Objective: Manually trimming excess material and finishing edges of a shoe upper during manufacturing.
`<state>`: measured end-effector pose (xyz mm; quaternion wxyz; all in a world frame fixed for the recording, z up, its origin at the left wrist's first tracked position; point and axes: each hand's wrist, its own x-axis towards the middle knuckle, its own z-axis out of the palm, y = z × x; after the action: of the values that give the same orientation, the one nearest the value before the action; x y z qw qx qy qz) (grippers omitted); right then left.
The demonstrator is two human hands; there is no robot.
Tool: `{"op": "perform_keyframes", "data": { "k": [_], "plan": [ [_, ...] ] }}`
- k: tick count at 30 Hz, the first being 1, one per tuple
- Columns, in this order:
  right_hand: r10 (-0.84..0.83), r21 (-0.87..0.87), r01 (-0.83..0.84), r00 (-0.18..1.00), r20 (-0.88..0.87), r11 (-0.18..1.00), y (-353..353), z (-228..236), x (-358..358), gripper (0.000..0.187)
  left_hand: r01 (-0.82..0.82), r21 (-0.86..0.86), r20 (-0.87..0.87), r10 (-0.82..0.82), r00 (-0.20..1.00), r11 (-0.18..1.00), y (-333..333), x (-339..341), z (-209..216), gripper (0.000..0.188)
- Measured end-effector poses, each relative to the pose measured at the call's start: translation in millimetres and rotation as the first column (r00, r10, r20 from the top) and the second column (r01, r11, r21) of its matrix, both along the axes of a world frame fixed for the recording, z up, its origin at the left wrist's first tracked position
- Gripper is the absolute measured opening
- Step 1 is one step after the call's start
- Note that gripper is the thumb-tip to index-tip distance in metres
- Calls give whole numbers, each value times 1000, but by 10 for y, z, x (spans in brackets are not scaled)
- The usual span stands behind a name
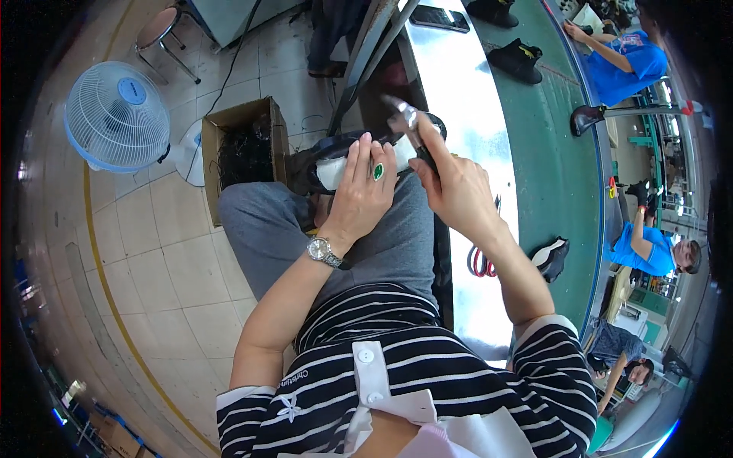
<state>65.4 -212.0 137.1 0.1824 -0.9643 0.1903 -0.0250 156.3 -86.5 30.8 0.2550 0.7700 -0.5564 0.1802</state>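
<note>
Shoe, dark with a white lining, lies on my lap, pinned by my left hand, its fingers spread flat across the lining. My right hand has its fingers closed round metal pliers at the shoe's edge. I judge it wise to keep the left palm pressing firmly and pull steadily beside the table.

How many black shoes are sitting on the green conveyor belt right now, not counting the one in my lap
3. One shoe sits at the belt's far end, a second shoe just nearer, and a third shoe lies close by, past the red-handled scissors. More may be hidden beyond the frame.
</note>
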Motion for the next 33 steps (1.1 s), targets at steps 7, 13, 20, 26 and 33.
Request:
{"op": "perform_keyframes", "data": {
  "k": [7,13,20,26,33],
  "plan": [
    [48,-110,-78,966,-254,991,50,43,61,73,14,-35,22,-13,1000,999,6,2,-20,28],
    [8,-124,-32,981,-191,992,148,-208,83,69,1,-99,-302,-31,953,995,11,-8,140,33],
    [18,-143,-29,997,-81,989,290,-218,61,67,-221,340,13,230,973,914,282,103,432,50],
    [80,-81,-100,971,-223,992,323,-3,213,71,-201,328,62,191,980,923,340,96,258,51],
    [93,-87,-108,983,-160,990,388,-152,205,69,-120,146,-193,147,970,982,469,156,203,65]
  ]
}}
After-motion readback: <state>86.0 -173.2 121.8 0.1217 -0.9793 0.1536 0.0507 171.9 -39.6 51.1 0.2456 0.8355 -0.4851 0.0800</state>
